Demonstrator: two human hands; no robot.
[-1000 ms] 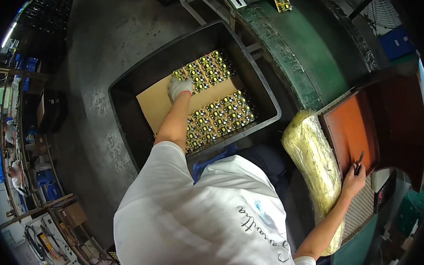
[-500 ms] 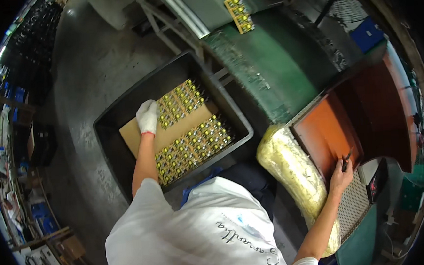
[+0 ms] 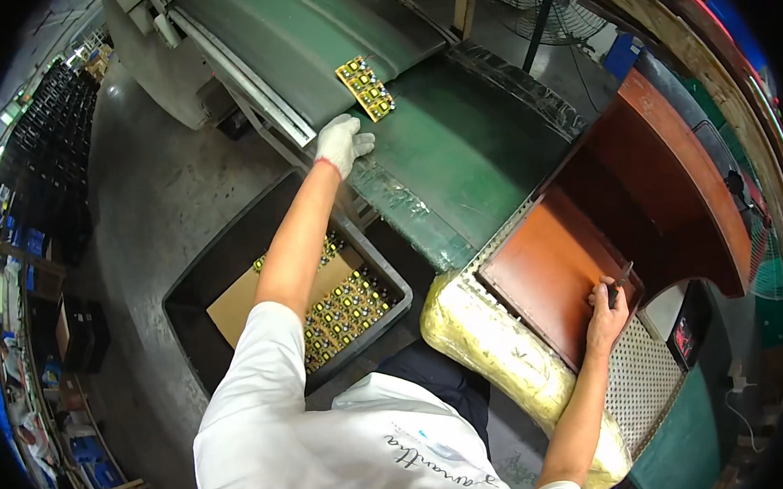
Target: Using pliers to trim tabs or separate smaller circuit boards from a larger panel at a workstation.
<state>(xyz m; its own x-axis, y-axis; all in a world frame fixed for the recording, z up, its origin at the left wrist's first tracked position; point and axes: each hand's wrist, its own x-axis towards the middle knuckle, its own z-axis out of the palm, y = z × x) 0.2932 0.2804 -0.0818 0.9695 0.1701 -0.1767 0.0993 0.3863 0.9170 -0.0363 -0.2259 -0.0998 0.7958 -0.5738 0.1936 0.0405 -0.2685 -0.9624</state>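
Left hand (image 3: pixel 342 143), gloved, fingers spread and empty, on green conveyor belt (image 3: pixel 457 151), just short of yellow circuit board (image 3: pixel 365 87). Right hand (image 3: pixel 606 314) pinches a dark tool (image 3: pixel 620 282) on the red-brown surface (image 3: pixel 546 271). Black bin (image 3: pixel 206 292) of boards below; yellow padded roll (image 3: pixel 497 355) between.

Yellow-studded circuit board (image 3: pixel 365 87) flat on the green conveyor belt (image 3: pixel 457 151)

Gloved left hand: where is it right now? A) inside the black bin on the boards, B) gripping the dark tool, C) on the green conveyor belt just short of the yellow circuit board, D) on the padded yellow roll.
C: the gloved left hand lies on the green conveyor belt, just short of the yellow circuit board, not touching it.
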